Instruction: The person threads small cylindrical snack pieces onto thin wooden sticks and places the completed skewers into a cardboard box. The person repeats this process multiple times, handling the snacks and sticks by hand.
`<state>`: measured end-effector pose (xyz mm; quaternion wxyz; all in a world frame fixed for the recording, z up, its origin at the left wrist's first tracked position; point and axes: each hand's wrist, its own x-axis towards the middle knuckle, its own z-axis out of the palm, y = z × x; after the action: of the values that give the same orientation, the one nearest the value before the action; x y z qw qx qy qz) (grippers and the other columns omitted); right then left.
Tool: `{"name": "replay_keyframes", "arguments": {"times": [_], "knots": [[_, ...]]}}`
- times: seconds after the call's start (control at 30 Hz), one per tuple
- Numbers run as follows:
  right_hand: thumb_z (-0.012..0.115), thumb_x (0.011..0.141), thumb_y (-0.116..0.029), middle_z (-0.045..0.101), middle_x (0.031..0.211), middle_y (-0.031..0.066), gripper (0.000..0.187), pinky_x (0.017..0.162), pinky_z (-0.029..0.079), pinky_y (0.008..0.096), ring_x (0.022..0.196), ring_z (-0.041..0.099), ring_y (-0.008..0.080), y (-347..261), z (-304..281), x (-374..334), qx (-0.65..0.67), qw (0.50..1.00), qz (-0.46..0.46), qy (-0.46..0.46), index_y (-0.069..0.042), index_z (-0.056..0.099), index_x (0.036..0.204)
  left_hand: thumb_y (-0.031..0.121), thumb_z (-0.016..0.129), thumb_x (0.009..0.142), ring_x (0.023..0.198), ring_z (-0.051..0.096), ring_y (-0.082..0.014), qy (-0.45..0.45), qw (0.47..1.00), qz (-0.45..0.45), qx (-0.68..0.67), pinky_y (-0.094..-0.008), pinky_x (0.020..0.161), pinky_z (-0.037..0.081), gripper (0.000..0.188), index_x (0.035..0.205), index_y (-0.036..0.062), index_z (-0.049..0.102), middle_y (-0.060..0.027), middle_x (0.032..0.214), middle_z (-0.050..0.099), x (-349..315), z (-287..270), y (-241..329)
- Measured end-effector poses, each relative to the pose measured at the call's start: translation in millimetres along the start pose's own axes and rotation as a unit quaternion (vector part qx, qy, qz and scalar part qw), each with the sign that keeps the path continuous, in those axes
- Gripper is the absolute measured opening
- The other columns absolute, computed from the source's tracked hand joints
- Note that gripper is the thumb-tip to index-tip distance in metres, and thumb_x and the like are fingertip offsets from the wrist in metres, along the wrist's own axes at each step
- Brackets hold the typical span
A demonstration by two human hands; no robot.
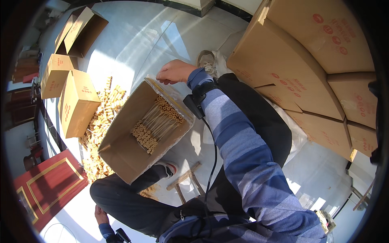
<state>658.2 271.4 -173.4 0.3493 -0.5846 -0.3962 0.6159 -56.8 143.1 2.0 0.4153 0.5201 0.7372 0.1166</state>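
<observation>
Striped sleeve (239, 137) — right hand (175, 72) curled beside carton (123, 152), left hand (101, 215) by knee (103, 190) — grips unclear

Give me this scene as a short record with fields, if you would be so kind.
Container: open rectangular brown cardboard box
Contents: thin pale strands between clusters of small tan ring-shaped pieces
Right grip: near the box's far corner, contact unclear
Left grip: beside the left leg, away from the box
Left floor: heap of small tan pieces
Right side: stacked red-printed brown cardboard cartons
</observation>
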Motion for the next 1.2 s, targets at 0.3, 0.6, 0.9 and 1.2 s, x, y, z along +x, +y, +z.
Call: {"name": "replay_keyframes", "arguments": {"times": [0.3,0.6,0.9,1.2], "knots": [[0.065,0.085,-0.036,0.072,0.089,0.0063,0.036,0.072,0.054,0.0280,0.075,0.066,0.0160,-19.7,-2.9,-8.4,-0.046,0.997,0.008,-0.066,-0.002,0.072,0.094,0.016,0.063,0.094,0.099,0.066,-0.0203,0.006,0.968,0.017,0.251,-0.0348,0.086,0.051,0.032,0.120,-0.0023,0.063,-0.0123,0.108,0.072,3.9,11.2,18.8],[0.064,0.084,-0.034,0.072,0.083,0.0073,0.033,0.069,0.053,0.0294,0.076,0.067,0.0149,-18.4,4.5,-2.1,-0.150,0.986,-0.030,-0.065,-0.002,0.070,0.092,0.021,0.064,0.092,0.105,0.065,-0.0263,-0.032,0.947,-0.015,0.319,-0.0368,0.090,0.051,0.039,0.123,-0.0032,0.062,-0.0163,0.117,0.069,4.1,18.8,-16.0],[0.062,0.082,-0.031,0.072,0.078,0.0115,0.031,0.072,0.054,0.0343,0.072,0.070,0.0217,39.6,26.3,20.6,-0.124,0.990,-0.002,0.074,-0.001,0.068,0.086,0.020,0.064,0.093,0.106,0.065,-0.0267,-0.021,0.965,-0.030,0.259,-0.0371,0.092,0.051,0.038,0.125,-0.0010,0.061,-0.0153,0.119,0.069,0.2,16.1,-46.7],[0.057,0.090,-0.034,0.071,0.078,0.0090,0.037,0.068,0.053,0.0341,0.064,0.067,0.0183,33.4,17.0,7.2,-0.088,0.991,-0.003,0.097,0.001,0.067,0.092,0.021,0.062,0.094,0.105,0.065,-0.0275,-0.051,0.971,0.046,0.231,-0.0371,0.092,0.051,0.037,0.125,0.0011,0.062,-0.0143,0.117,0.069,4.9,15.3,-94.8]]}}
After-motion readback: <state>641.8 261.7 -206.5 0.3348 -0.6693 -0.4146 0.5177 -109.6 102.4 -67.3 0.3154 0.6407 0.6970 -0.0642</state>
